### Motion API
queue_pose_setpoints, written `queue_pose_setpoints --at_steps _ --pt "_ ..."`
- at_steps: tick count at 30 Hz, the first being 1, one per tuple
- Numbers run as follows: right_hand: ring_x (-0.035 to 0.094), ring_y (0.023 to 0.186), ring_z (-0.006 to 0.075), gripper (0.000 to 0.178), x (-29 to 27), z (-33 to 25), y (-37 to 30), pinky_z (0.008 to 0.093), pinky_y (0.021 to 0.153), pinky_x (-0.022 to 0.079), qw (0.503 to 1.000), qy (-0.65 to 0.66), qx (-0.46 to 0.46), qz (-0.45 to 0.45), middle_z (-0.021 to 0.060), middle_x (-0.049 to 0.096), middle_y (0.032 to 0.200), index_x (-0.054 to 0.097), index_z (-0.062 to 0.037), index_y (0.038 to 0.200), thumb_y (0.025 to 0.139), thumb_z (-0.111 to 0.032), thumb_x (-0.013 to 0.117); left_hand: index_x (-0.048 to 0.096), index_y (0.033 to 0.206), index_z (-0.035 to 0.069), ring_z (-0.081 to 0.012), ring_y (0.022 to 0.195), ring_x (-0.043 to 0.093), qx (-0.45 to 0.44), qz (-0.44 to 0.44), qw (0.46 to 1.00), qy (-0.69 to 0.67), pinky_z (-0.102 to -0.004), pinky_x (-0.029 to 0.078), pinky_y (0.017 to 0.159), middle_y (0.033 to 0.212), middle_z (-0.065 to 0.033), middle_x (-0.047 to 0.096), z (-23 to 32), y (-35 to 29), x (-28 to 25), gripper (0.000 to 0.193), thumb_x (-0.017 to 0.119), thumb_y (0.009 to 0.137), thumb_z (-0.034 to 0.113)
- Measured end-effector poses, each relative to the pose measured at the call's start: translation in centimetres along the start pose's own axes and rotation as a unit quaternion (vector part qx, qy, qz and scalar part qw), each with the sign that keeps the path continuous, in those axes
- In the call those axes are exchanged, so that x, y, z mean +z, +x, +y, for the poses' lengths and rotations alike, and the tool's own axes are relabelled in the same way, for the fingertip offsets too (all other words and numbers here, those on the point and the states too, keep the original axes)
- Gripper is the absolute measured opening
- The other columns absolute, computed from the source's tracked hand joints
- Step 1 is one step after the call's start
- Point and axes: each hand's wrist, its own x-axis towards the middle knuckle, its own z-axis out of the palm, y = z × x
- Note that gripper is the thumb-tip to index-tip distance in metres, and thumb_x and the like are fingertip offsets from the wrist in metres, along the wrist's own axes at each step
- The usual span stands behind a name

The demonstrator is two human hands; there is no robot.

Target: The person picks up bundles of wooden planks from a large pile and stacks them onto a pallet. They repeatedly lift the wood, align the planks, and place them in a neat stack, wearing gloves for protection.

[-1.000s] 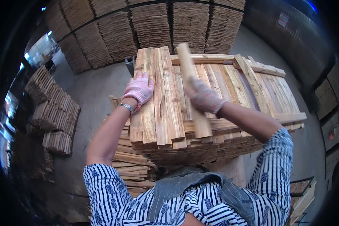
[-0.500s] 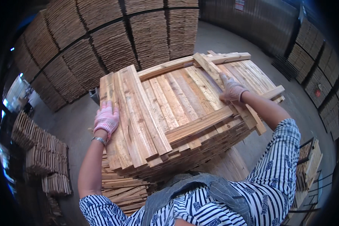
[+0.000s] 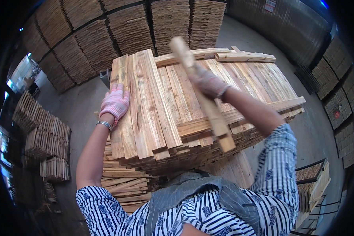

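A stack of light wooden boards [image 3: 240, 76] stands before me, its top layer laid side by side. My left hand [image 3: 115, 103], in a pink and white knitted glove, lies flat with fingers stretched on the raised boards [image 3: 139, 98] at the stack's left end. My right hand [image 3: 210, 83], gloved alike, is closed around a wooden board [image 3: 216, 120] held tilted over the middle of the stack. Its far end is blurred; the stepped near end suggests two boards together. Crosswise strips lie along the stack's near edge [image 3: 208, 124] and far edge [image 3: 246, 57].
Tall bundles of stacked boards [image 3: 129, 31] rise behind the stack. Smaller board piles [image 3: 47, 135] stand on the floor at left. Loose boards [image 3: 126, 185] lie low near my body. At right are a metal-framed rack [image 3: 312, 177] and more bundles [image 3: 334, 78].
My right hand has carried the gripped board leftward from the right part of the stack to over its middle. My left hand stays on the left boards. The view has shifted slightly.
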Motion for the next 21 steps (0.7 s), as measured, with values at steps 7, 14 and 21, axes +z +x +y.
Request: queue_pose_setpoints --at_steps 7,14,21 --pt "0.046 0.137 0.0422 0.070 7.6 -7.0 2.3 0.0447 0.113 0.039 0.997 -0.005 0.067 -0.047 0.0315 0.046 0.146 0.020 0.0009 0.155 0.101 -0.037 0.046 0.038 0.151 0.009 -0.0420 0.136 0.044 -0.006 -0.009 1.000 0.005 -0.0451 0.036 0.114 0.160 -0.0137 0.033 -0.5 -0.1 -0.4 0.061 0.036 0.102 0.047" --pt "0.055 0.127 0.0410 0.072 7.4 -6.6 3.4 0.0419 0.106 0.044 0.997 0.060 0.037 -0.016 0.0326 0.055 0.136 0.026 0.0008 0.153 0.098 -0.037 0.053 0.036 0.153 0.010 -0.0398 0.137 0.044 -0.018 0.015 1.000 0.017 -0.0452 0.036 0.115 0.160 -0.0144 0.034 -1.8 0.3 1.0 0.063 0.034 0.102 0.049" --pt "0.049 0.135 0.0386 0.078 8.4 -5.4 3.8 0.0415 0.112 0.039 0.996 0.058 0.069 -0.001 0.0301 0.048 0.146 0.022 -0.0024 0.157 0.098 -0.042 0.054 0.033 0.154 0.005 -0.0340 0.143 0.039 0.012 0.022 0.988 -0.154 -0.0394 0.031 0.118 0.160 -0.0183 0.033 -2.2 0.6 0.5 0.069 0.051 0.100 0.043"
